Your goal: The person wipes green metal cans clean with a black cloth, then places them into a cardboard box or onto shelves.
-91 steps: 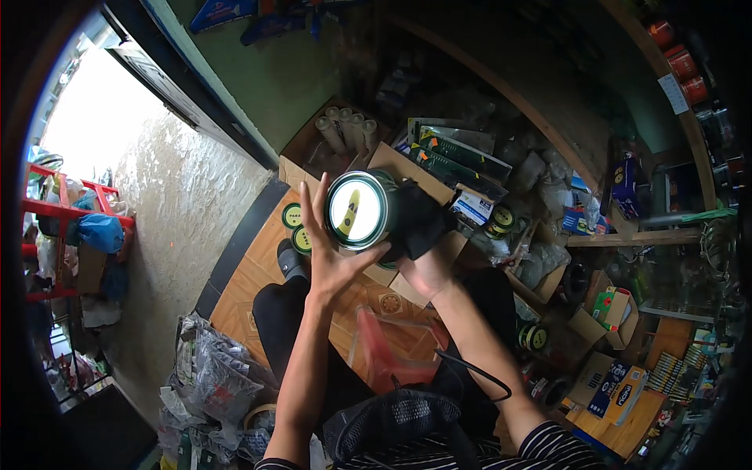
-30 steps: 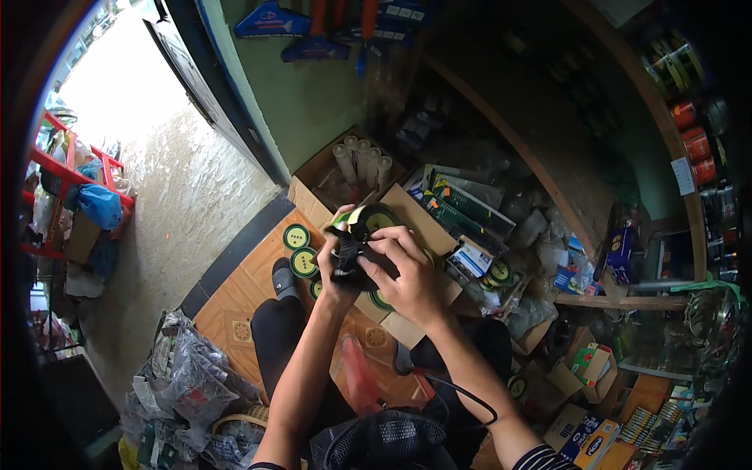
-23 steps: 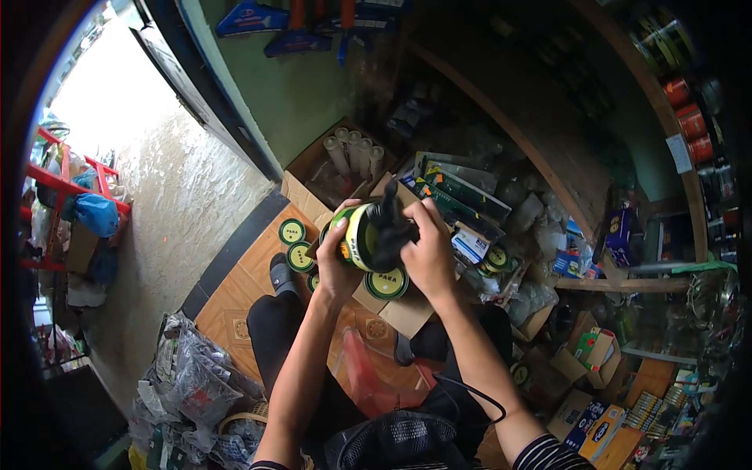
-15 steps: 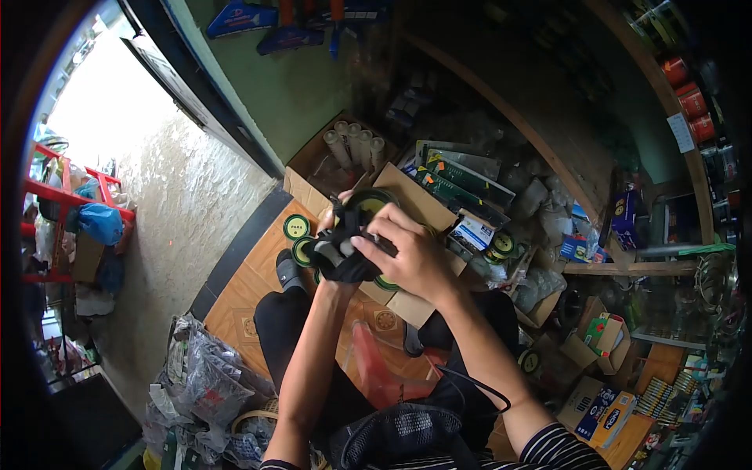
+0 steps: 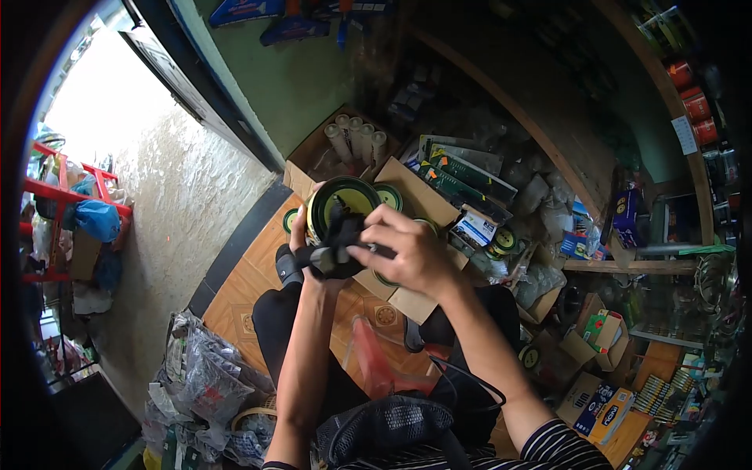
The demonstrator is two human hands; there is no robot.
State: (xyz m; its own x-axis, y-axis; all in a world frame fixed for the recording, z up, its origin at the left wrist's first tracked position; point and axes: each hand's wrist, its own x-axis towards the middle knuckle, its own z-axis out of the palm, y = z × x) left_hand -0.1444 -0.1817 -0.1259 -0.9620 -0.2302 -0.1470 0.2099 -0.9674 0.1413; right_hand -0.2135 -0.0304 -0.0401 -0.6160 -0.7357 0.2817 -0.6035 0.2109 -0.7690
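My left hand (image 5: 301,233) grips a round green-rimmed tin (image 5: 345,188) with a pale yellow-green face, tilted up towards me. A black strap piece with grey parts (image 5: 329,254) sits over that hand and wrist, and part of it crosses the tin's face. My right hand (image 5: 411,254) is bent in from the right, its thumb and fingertips closed at the black strap; they are slightly blurred. More green-rimmed round tins (image 5: 389,196) lie behind and beside the held one, in and around an open cardboard box (image 5: 419,192).
White tubes (image 5: 356,137) stand in a carton by the wall. Packaged goods (image 5: 470,176) and plastic bags crowd the right side. Grey plastic bags (image 5: 207,368) lie at lower left. A red plastic thing (image 5: 380,360) is between my legs on the tiled floor (image 5: 243,301).
The green-rimmed tin has come up into clearer view in my left hand, its face now turned to me. My right hand has shifted slightly and stays at the black strap.
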